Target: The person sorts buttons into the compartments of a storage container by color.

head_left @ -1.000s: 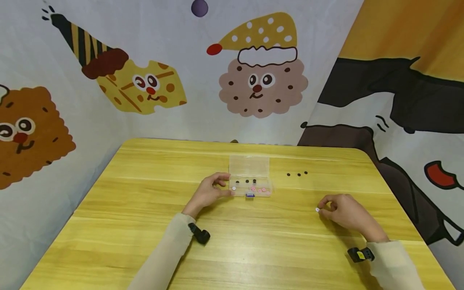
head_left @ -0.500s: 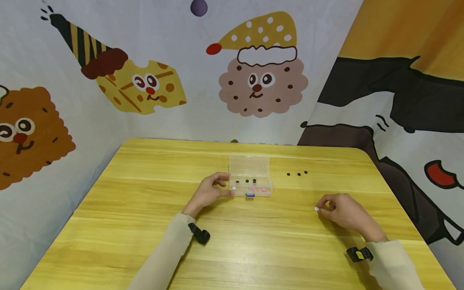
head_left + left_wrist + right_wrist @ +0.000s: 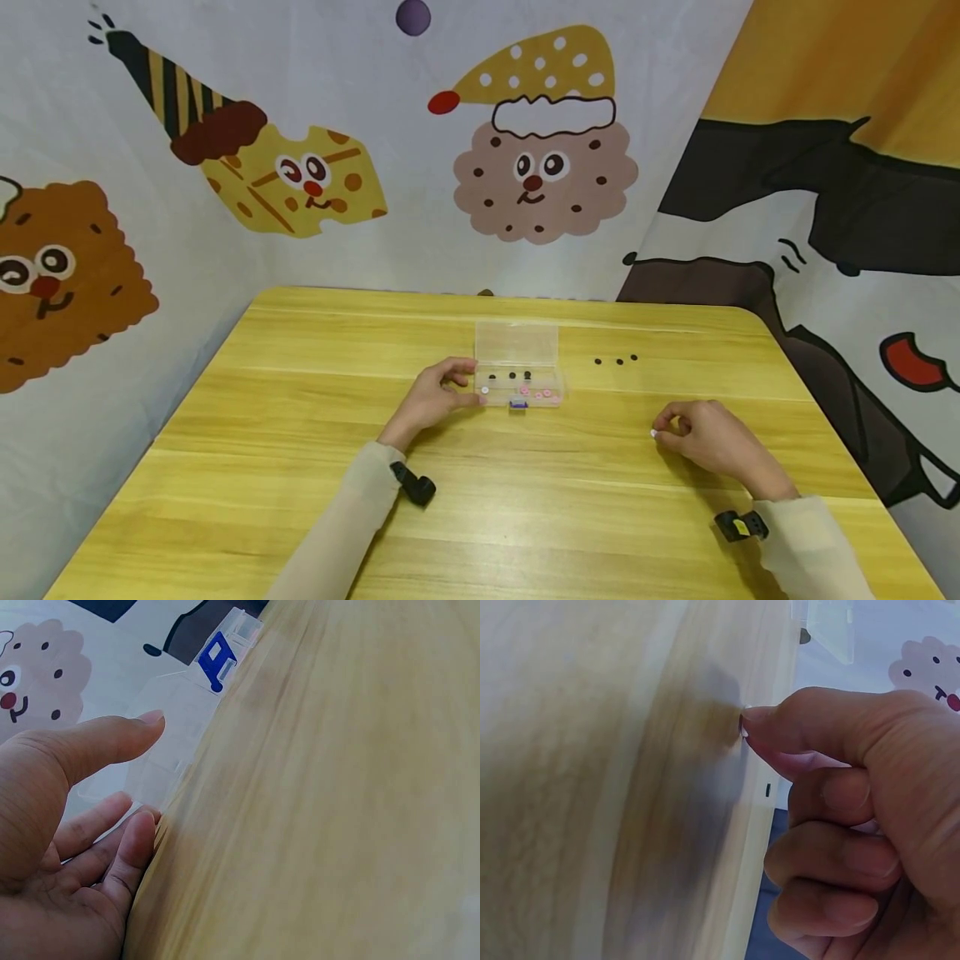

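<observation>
A clear plastic compartment box (image 3: pixel 480 382) lies on the table with its lid (image 3: pixel 517 343) raised at the back and a blue latch (image 3: pixel 217 660) at the front. It contains black buttons (image 3: pixel 512 375), pink buttons (image 3: pixel 547 393) and a white button (image 3: pixel 485 390). My left hand (image 3: pixel 429 395) holds the box's left end, thumb at the front corner and fingers toward the back. Off to the right, my right hand (image 3: pixel 712 437) pinches a small white button (image 3: pixel 653 433) between thumb and index finger, just above the table. In the right wrist view this button (image 3: pixel 743 729) shows edge-on, mostly covered by the fingertips.
Three loose black buttons (image 3: pixel 619 362) lie in a row on the wooden table (image 3: pixel 510 517), right of the box. A cloth backdrop (image 3: pixel 420 200) with cartoon prints hangs behind the table and along its left and right sides.
My right hand has shifted very slightly left, keeping the white button pinched. The left hand and the box stay in place.
</observation>
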